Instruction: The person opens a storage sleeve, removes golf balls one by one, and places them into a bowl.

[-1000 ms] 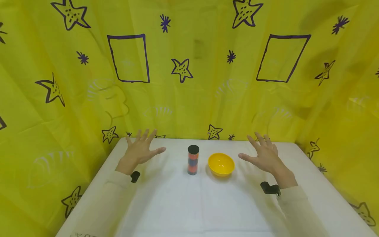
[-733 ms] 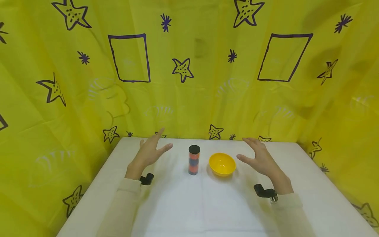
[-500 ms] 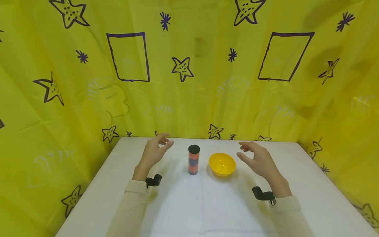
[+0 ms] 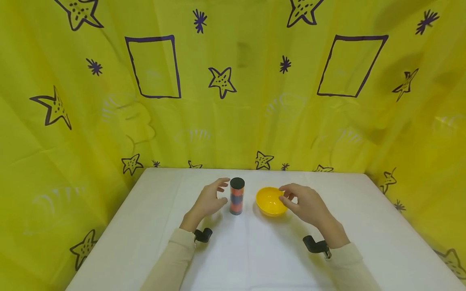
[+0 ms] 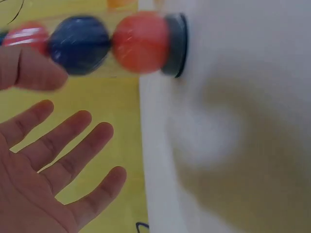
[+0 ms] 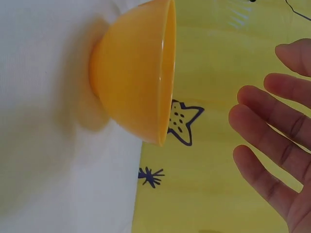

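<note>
A clear tube (image 4: 236, 199) with a black lid stands upright on the white table, with red and dark blue balls stacked inside. My left hand (image 4: 210, 199) is just left of it, fingers spread and thumb near the tube's side. In the left wrist view the tube (image 5: 141, 42) lies beyond the thumb, and the palm holds nothing. To the right of the tube sits a yellow bowl (image 4: 269, 202). My right hand (image 4: 303, 204) is over the bowl's right rim, fingers slightly bent. The right wrist view shows a gap between these fingers and the bowl (image 6: 131, 68).
The white table (image 4: 240, 258) reaches back to a yellow curtain (image 4: 233, 129) drawn with dark stars and frames. More curtain hangs along the left and right sides. Black wrist cameras are strapped to both forearms.
Both hands have come inward and lower, the left toward the tube and the right toward the bowl. Their widely spread fingers have drawn in. Tube and bowl stay in place.
</note>
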A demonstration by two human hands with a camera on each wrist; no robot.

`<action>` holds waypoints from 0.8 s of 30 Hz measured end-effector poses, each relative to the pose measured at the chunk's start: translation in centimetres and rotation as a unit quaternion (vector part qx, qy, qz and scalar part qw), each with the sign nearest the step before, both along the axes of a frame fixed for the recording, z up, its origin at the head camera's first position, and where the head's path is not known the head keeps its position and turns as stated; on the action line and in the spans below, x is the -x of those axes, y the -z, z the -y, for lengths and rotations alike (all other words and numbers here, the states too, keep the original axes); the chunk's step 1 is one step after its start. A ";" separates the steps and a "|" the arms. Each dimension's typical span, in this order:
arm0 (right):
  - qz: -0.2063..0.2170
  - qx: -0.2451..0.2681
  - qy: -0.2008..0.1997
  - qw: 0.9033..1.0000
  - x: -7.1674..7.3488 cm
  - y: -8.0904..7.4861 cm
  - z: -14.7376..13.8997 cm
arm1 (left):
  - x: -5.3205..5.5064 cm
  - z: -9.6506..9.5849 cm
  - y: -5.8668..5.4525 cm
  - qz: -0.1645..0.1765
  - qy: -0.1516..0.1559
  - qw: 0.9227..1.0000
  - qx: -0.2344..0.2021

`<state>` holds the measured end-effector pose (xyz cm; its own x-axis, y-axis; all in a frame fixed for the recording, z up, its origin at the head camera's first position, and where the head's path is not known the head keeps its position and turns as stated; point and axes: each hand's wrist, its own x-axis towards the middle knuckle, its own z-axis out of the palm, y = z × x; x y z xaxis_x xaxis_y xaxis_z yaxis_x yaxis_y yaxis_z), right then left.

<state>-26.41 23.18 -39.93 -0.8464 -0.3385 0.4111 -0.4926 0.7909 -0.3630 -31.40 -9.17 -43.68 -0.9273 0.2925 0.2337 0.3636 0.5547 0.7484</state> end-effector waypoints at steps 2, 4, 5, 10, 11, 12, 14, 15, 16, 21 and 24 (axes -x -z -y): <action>0.010 -0.006 -0.002 1.000 -0.1 0.1 0.2 | -0.1 -0.7 0.4 0.015 0.010 1.000 0.012; 0.017 -0.008 -0.005 1.000 -0.1 0.1 0.5 | -0.2 -1.3 0.7 0.033 0.017 0.999 0.016; 0.019 -0.009 -0.005 1.000 -0.1 0.2 0.5 | -0.3 -1.6 0.9 0.040 0.019 0.999 0.016; 0.022 -0.001 -0.005 1.000 0.0 0.2 0.6 | -0.3 -2.5 1.3 0.055 0.013 0.998 0.002; 0.022 0.001 -0.005 1.000 0.0 0.1 0.6 | -0.4 -2.6 1.3 0.056 0.011 0.998 -0.004; 0.023 0.003 -0.005 1.000 0.1 0.1 0.7 | -0.4 -2.6 1.3 0.054 0.009 0.998 -0.006; 0.027 0.006 -0.006 1.000 0.1 0.0 0.7 | -0.4 -2.7 1.4 0.048 0.009 0.999 -0.005; 0.028 0.007 -0.007 1.000 0.0 -0.1 0.8 | -0.4 -2.7 1.4 0.043 0.013 0.999 -0.003; 0.029 0.007 -0.007 1.000 0.0 -0.1 0.8 | -0.5 -2.7 1.4 0.037 0.016 0.999 0.000; 0.034 0.002 0.003 0.999 -0.2 -0.3 1.1 | -0.9 -3.1 1.2 -0.008 0.042 0.999 0.028; 0.040 0.002 0.010 0.999 -0.4 -0.4 1.4 | -1.1 -3.3 1.0 -0.030 0.051 0.997 0.046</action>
<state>-26.04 21.76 -39.58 -0.8829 -0.3202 0.3435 -0.4468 0.7981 -0.4043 -30.26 -5.88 -44.73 -0.8771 0.4067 0.2554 0.4635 0.5779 0.6717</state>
